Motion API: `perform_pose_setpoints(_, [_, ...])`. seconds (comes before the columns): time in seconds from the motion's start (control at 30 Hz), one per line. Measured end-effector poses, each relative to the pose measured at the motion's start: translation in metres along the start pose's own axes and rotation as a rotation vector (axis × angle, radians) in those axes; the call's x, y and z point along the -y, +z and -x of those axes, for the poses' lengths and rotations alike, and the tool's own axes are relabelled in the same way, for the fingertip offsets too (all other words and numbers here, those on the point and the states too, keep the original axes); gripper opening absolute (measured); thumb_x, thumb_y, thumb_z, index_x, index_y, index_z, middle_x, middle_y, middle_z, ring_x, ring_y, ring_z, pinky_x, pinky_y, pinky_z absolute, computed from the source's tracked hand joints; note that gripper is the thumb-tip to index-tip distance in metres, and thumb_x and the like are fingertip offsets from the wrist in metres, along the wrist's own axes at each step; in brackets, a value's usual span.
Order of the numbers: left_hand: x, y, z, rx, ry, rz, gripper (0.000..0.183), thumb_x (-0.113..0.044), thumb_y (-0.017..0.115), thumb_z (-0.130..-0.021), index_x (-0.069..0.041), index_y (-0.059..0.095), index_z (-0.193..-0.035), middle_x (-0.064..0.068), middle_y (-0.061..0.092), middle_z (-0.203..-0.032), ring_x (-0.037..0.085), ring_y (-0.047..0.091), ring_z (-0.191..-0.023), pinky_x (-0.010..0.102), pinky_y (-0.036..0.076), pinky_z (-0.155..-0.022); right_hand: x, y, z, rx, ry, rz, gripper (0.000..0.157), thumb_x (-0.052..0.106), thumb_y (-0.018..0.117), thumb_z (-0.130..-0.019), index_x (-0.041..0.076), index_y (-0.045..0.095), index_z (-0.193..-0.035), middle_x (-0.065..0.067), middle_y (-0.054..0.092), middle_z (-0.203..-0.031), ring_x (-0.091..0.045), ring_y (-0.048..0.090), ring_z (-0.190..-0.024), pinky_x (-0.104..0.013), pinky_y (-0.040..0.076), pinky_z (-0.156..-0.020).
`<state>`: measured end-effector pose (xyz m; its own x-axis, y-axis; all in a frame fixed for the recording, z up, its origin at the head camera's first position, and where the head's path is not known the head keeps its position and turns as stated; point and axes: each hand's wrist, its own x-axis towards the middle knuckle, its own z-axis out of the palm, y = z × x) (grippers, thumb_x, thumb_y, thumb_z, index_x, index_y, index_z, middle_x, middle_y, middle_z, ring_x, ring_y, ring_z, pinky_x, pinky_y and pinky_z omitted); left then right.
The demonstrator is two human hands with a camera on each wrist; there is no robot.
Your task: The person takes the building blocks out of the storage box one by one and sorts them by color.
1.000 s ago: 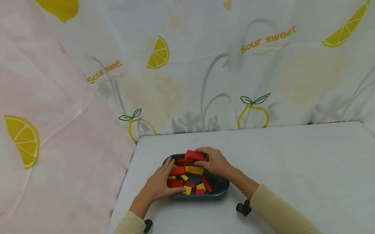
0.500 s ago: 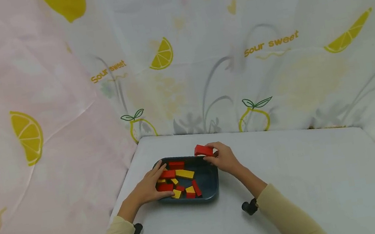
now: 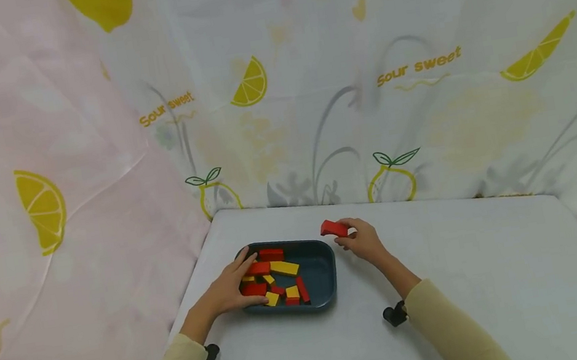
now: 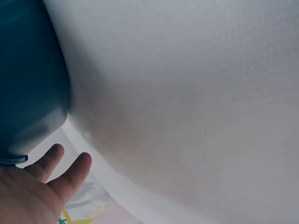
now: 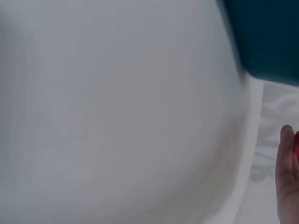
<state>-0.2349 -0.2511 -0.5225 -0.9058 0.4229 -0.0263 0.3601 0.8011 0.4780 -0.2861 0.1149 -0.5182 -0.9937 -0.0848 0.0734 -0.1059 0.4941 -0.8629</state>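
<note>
Loose red and yellow blocks, such as a yellow block (image 3: 285, 267), lie in a dark blue-green tray (image 3: 323, 307). My left hand (image 3: 228, 287) rests over the tray's left end with fingers spread across the rim. In the left wrist view, two straight fingers of the left hand (image 4: 42, 191) show below the tray wall (image 4: 35, 84). Just past the tray's right rim, my right hand (image 3: 363, 240) pinches a red rectangular block (image 3: 334, 228) above the table. Only part of the right hand (image 5: 286, 179) and a sliver of the red block (image 5: 297, 143) appear in the right wrist view.
A white cloth-covered table (image 3: 460, 279) extends to the right of the tray. Its back edge meets a hanging curtain (image 3: 307, 77) printed with lemons, and a pinkish curtain (image 3: 81, 254) stands along the left.
My right hand has lifted the red block from over the tray and carried it right, past the rim. The tray and left hand shifted left in view earlier, then stayed still.
</note>
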Motion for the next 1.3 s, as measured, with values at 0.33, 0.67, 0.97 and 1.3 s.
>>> perform_pose_setpoints(0.33, [0.012, -0.003, 0.011, 0.001, -0.023, -0.004, 0.109, -0.068, 0.076, -0.071, -0.024, 0.026, -0.158, 0.003, 0.012, -0.168, 0.039, 0.029, -0.145, 0.067, 0.036, -0.107, -0.023, -0.005, -0.005, 0.070, -0.019, 0.154, 0.035, 0.010, 0.077, -0.085, 0.003, 0.068, -0.118, -0.015, 0.069, -0.112, -0.025, 0.066, -0.086, -0.032, 0.058, -0.071])
perform_pose_setpoints(0.67, [0.014, 0.000, 0.011, -0.017, -0.005, 0.030, 0.106, -0.067, 0.075, -0.073, -0.022, 0.028, -0.157, 0.005, 0.013, -0.167, 0.043, 0.030, -0.144, 0.068, 0.036, -0.106, -0.038, -0.010, -0.014, 0.142, 0.082, 0.121, 0.036, 0.012, 0.082, -0.079, 0.004, 0.070, -0.112, -0.011, 0.069, -0.107, -0.023, 0.058, -0.096, -0.032, 0.048, -0.082])
perform_pose_setpoints(0.97, [0.012, -0.001, 0.015, -0.026, -0.018, 0.014, 0.106, -0.066, 0.077, -0.072, -0.021, 0.030, -0.157, 0.007, 0.012, -0.167, 0.044, 0.035, -0.142, 0.065, 0.039, -0.105, -0.041, -0.004, -0.012, 0.134, 0.157, 0.028, 0.040, 0.013, 0.083, -0.078, 0.002, 0.069, -0.114, -0.014, 0.069, -0.111, -0.016, 0.055, -0.078, -0.024, 0.044, -0.066])
perform_pose_setpoints(1.3, [0.009, 0.003, 0.012, -0.063, -0.027, 0.012, 0.105, -0.066, 0.075, -0.072, -0.023, 0.031, -0.156, 0.006, 0.016, -0.166, 0.044, 0.040, -0.139, 0.067, 0.040, -0.103, -0.043, -0.003, -0.009, 0.081, 0.184, 0.029, 0.042, 0.017, 0.082, -0.080, 0.004, 0.069, -0.117, -0.014, 0.068, -0.112, -0.017, 0.053, -0.074, -0.025, 0.043, -0.066])
